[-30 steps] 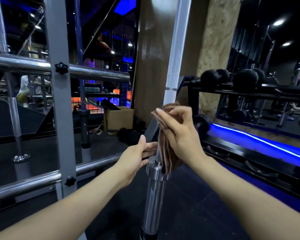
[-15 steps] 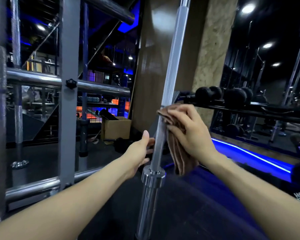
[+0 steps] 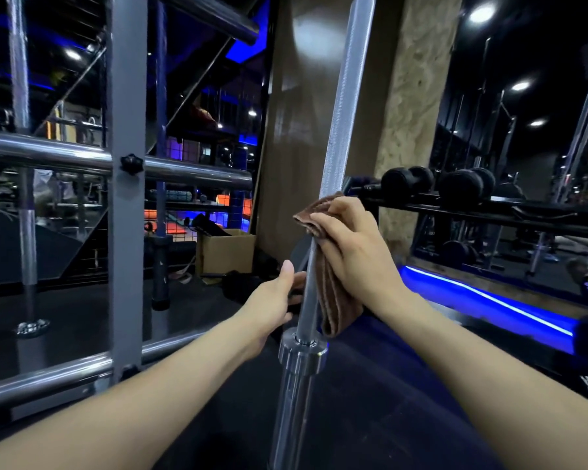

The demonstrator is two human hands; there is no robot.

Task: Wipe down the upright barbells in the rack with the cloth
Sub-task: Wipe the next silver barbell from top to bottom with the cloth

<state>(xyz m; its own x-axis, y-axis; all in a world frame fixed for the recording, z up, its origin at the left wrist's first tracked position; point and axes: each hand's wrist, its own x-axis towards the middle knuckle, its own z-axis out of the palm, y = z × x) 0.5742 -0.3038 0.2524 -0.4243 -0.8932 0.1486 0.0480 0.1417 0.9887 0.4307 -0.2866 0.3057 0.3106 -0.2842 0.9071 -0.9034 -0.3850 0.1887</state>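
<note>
At centre frame in the head view, a barbell (image 3: 333, 137) stands nearly upright, leaning slightly to the right toward its top. Its knurled shaft runs from the upper edge down to a collar (image 3: 302, 351), below which the thicker sleeve (image 3: 287, 412) continues to the bottom edge.

Right hand (image 3: 357, 252): fingers and thumb are curled round a brown cloth (image 3: 330, 300) and clamp it against the shaft, just above the collar. The upper part of the cloth is bunched under the fingertips; the rest hangs in folds along the right side of the shaft, its lower end close to the collar.

Left hand (image 3: 279, 300): positioned left of the shaft, lower than the right hand. The thumb points up and the fingers reach behind the shaft. Contact between the fingers and the shaft cannot be confirmed, because the shaft hides the fingertips. The hand is loosely spread and holds nothing visible.

To the left, a grey rack (image 3: 126, 232) consists of a vertical post crossed by horizontal chrome rails, with a black knob (image 3: 131, 163) at one joint. A second barbell (image 3: 24, 164) stands upright at the far left behind the rails.

Behind the rack, a cardboard box (image 3: 224, 252) sits on the dark floor. To the right, black dumbbells (image 3: 462, 184) rest on a shelf, and a blue light strip (image 3: 489, 296) runs beneath it.
</note>
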